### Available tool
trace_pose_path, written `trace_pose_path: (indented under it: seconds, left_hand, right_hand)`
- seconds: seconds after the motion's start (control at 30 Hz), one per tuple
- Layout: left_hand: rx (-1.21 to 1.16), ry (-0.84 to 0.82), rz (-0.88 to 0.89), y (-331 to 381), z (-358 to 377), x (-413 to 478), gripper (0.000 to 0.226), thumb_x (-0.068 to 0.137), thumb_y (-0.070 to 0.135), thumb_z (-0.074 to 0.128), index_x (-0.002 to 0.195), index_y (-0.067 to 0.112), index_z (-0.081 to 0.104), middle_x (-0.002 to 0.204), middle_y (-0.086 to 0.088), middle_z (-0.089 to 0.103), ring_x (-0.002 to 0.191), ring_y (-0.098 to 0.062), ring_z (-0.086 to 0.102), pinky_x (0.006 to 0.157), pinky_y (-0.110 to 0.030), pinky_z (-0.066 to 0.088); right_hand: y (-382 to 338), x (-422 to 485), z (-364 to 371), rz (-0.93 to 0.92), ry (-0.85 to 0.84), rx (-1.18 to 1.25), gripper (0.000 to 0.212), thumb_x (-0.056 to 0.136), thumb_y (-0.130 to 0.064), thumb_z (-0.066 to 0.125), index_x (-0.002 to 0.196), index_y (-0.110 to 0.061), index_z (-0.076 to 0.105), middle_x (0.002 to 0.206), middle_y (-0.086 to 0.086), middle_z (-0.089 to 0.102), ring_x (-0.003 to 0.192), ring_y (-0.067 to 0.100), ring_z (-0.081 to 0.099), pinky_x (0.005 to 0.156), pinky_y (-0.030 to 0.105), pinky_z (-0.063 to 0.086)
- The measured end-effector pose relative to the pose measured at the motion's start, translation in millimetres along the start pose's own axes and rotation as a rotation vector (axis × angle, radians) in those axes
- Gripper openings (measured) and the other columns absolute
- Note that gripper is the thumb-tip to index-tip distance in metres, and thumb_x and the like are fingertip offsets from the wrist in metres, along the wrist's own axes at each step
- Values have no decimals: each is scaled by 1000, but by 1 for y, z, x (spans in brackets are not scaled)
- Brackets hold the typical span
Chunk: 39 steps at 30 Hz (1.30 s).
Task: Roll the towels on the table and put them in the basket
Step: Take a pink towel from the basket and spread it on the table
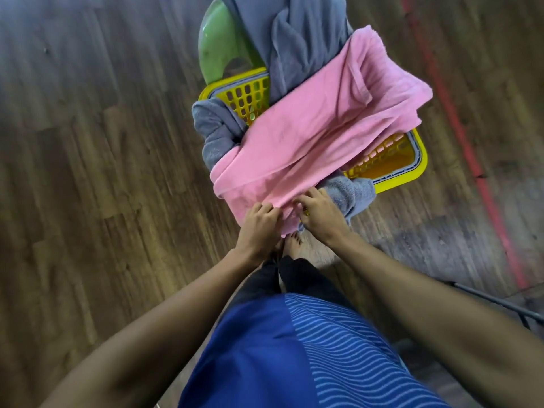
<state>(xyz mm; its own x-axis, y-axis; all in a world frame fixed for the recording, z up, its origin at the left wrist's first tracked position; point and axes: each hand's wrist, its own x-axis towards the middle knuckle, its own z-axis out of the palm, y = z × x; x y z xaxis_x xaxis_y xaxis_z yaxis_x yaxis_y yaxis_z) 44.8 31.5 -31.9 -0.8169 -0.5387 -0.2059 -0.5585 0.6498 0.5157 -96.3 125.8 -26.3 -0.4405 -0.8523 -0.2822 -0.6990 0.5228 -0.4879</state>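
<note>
Wood-grain flooring [88, 172] fills the room around the person, with one red line [459, 136] running along it at the right. One yellow basket [394, 175] with slotted walls stands just ahead of the person's bare feet [293, 245], and a green plastic piece [220, 45], perhaps a chair back, rises behind it. One pink towel [318, 125] lies draped across the basket's top, spilling over the near rim. Grey towel [297, 39] shows in three places: a long fold hanging from the far side, a bunch at the left corner, and a lump at the near right corner; motion blur keeps me from telling whether that is one grey towel or more. Both arms reach down. The left hand [259, 228] has its fingers curled and pinched closed on the pink towel's near edge. The right hand [321, 213], just beside it, also has its fingers closed into the same pink edge, its knuckles touching the grey lump. The two hands nearly meet. One blue shirt [279, 354] with a wavy-striped panel fills the bottom of the view, dark trousers below it.
</note>
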Motion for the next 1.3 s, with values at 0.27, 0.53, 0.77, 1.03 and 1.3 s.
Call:
trace_pose_path:
  seconds: [0.27, 0.53, 0.77, 1.03, 1.3]
  left_hand:
    - [275, -14, -47, 9, 6, -1, 29, 88, 34, 51, 74, 14, 67, 76, -5, 62, 73, -29, 56, 69, -40, 42]
    - [-74, 261, -170, 27, -7, -6, 15, 72, 29, 53, 70, 18, 62, 72, 5, 59, 72, -19, 53, 69, -36, 36]
    - [-216, 491, -421, 40, -20, -32, 8, 71, 24, 62, 75, 17, 64, 76, 9, 58, 72, -14, 54, 69, -40, 47]
    - [-154, 476, -320, 106, -8, 23, 31, 82, 33, 66, 108, 18, 64, 107, -1, 66, 97, -24, 58, 84, -39, 44]
    - [-305, 569, -196, 104, -40, 30, 19, 92, 15, 50, 97, 6, 67, 93, -6, 69, 83, -17, 62, 77, -24, 46]
  right_hand:
    - [6, 5, 3, 5, -56, 32, 20, 89, -13, 60, 104, -13, 73, 111, 4, 61, 99, 26, 48, 91, 38, 45]
    - [15, 20, -22, -85, -79, -36, 24, 79, -17, 61, 99, -25, 73, 102, 2, 60, 102, 28, 49, 83, 41, 42]
    - [53, 38, -68, -264, 84, -180, 23, 74, -39, 57, 83, -26, 74, 81, -8, 66, 92, 24, 59, 88, 39, 27]
    - [28, 40, -112, -484, 43, 25, 30, 83, -42, 54, 91, -22, 76, 84, -4, 69, 84, 21, 62, 82, 33, 33]
    - [37, 43, -124, -382, 3, -38, 22, 83, -40, 67, 86, -19, 71, 89, -1, 69, 95, 25, 60, 80, 37, 37]
